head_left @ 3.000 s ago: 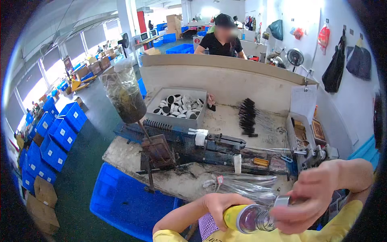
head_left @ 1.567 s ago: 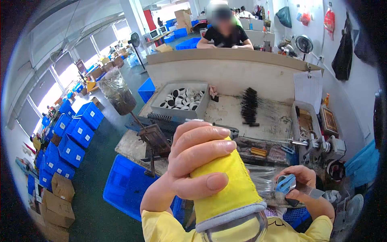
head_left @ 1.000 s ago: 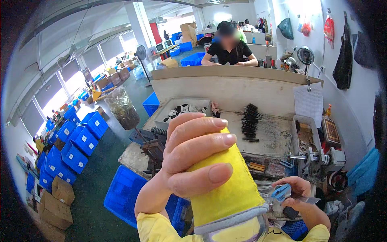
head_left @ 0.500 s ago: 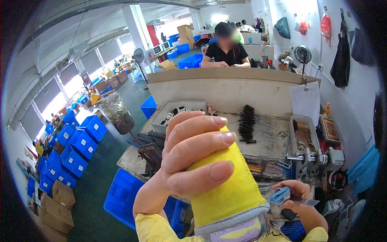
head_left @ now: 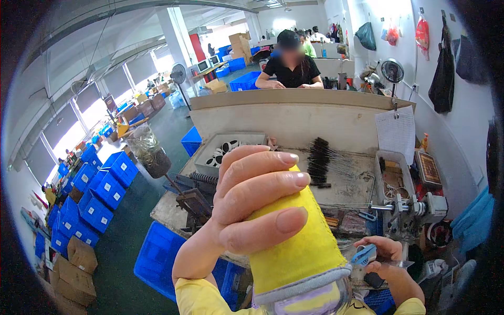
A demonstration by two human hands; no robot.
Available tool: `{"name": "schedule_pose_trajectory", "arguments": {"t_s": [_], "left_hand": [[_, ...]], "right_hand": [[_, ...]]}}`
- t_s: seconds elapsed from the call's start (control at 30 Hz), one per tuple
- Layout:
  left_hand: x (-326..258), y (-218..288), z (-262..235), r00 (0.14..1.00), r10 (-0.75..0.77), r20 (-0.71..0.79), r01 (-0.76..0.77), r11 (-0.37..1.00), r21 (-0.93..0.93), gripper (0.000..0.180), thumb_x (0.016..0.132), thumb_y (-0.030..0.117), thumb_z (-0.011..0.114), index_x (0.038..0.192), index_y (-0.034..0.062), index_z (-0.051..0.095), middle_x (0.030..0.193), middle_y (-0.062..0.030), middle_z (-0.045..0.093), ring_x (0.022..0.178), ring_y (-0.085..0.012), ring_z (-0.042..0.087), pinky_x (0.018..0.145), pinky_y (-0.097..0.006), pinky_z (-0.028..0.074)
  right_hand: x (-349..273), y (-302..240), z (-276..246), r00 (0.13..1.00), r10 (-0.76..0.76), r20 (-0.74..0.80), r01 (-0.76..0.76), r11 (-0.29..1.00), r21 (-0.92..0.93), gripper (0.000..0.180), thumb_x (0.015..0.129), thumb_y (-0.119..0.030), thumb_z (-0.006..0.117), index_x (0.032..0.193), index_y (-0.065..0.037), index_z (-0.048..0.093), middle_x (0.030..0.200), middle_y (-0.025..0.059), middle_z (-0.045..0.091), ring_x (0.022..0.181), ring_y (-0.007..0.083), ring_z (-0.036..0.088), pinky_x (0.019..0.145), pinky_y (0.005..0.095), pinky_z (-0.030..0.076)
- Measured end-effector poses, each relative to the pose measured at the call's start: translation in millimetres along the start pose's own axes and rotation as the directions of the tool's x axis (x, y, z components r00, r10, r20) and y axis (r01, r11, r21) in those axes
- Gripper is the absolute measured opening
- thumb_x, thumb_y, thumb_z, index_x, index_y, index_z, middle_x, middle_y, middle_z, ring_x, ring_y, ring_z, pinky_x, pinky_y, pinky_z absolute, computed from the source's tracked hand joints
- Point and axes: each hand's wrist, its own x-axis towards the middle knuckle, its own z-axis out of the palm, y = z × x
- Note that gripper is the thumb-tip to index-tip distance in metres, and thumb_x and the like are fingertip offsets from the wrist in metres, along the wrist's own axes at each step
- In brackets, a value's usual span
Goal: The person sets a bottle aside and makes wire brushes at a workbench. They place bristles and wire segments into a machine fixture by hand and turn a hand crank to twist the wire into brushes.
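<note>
Close in front of me, my left hand (head_left: 260, 197) is wrapped round a yellow fabric sleeve (head_left: 302, 247) with grey edging. Below that edging, something clear and rounded (head_left: 344, 300) shows. The thumb and palm are mostly hidden. Lower right, over the near side of the bench, my right hand (head_left: 388, 252) is closed on a small light-blue clip-like tool (head_left: 363, 255), whose exact kind I cannot make out. A thin clear piece (head_left: 405, 264) sticks out beside its fingers.
The worn bench (head_left: 346, 197) carries black brushes (head_left: 318, 163), a tray of black-and-white rings (head_left: 210, 144), a metal shaft machine (head_left: 404, 207) and a grey bin (head_left: 394, 176). A blue crate (head_left: 157, 257) stands at left. Across the partition (head_left: 294, 113) sits a person (head_left: 291, 68).
The view has shifted slightly. My left hand keeps its grip on the yellow sleeve, and the blue tool in my right hand has tilted a little. The person opposite has moved their head slightly.
</note>
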Motion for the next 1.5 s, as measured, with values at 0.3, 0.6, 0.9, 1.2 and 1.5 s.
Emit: {"name": "schedule_pose_trajectory", "arguments": {"t_s": [0.3,0.6,0.9,1.2,1.5], "left_hand": [[-0.2,-6.7,2.8,1.000,0.014,-0.015,-0.015,1.000,-0.012,0.042,0.073,0.020,0.073,0.111,0.0181,0.054,0.102,-0.0103,0.066,0.089,-0.0299,0.066,0.078,-0.042,0.052],[-7.0,-1.8,3.5,1.000,0.020,0.000,-0.020,0.998,0.053,0.043,0.072,0.020,0.073,0.111,0.0190,0.054,0.103,-0.0098,0.066,0.089,-0.0296,0.066,0.078,-0.043,0.052],[-39.5,2.9,30.4,0.995,-0.101,-0.014,0.095,0.968,-0.233,0.044,0.075,0.019,0.074,0.114,0.0102,0.056,0.103,-0.0129,0.066,0.090,-0.0302,0.065,0.078,-0.042,0.052],[-100.9,76.4,43.3,0.429,-0.628,0.649,0.902,0.269,-0.337,0.084,0.059,0.017,0.089,0.130,-0.0011,0.047,0.118,-0.0164,0.062,0.108,-0.0274,0.062,0.094,-0.037,0.048],[-145.8,94.6,69.2,0.276,-0.656,0.703,0.958,0.244,-0.148,0.076,0.059,0.008,0.083,0.128,0.0057,0.051,0.115,-0.0133,0.063,0.104,-0.0264,0.064,0.091,-0.036,0.050]], "right_hand": [[0.4,-2.3,-5.1,0.997,0.073,-0.022,-0.073,0.997,0.015,0.063,0.074,-0.016,0.084,0.127,0.002,0.056,0.120,0.0217,0.061,0.100,0.0186,0.064,0.084,0.0294,0.053],[14.3,4.9,-9.7,0.999,0.010,0.053,-0.006,0.998,-0.067,0.058,0.072,-0.014,0.085,0.123,0.001,0.060,0.121,0.0207,0.060,0.101,0.0169,0.061,0.083,0.0273,0.050],[12.7,-26.9,-2.1,0.993,-0.117,-0.033,0.108,0.976,-0.188,0.059,0.073,-0.023,0.085,0.121,-0.001,0.060,0.115,0.0215,0.063,0.095,0.0194,0.064,0.076,0.0270,0.052],[62.6,-66.2,-8.4,0.869,-0.427,0.249,0.489,0.673,-0.555,0.067,0.069,-0.038,0.084,0.121,-0.002,0.060,0.104,0.0210,0.066,0.093,0.0292,0.065,0.080,0.0366,0.051],[72.2,-98.8,4.3,0.779,-0.124,0.615,0.614,0.349,-0.708,0.056,0.074,-0.025,0.077,0.122,-0.004,0.058,0.113,0.0163,0.061,0.085,0.0301,0.067,0.072,0.0362,0.055]]}}
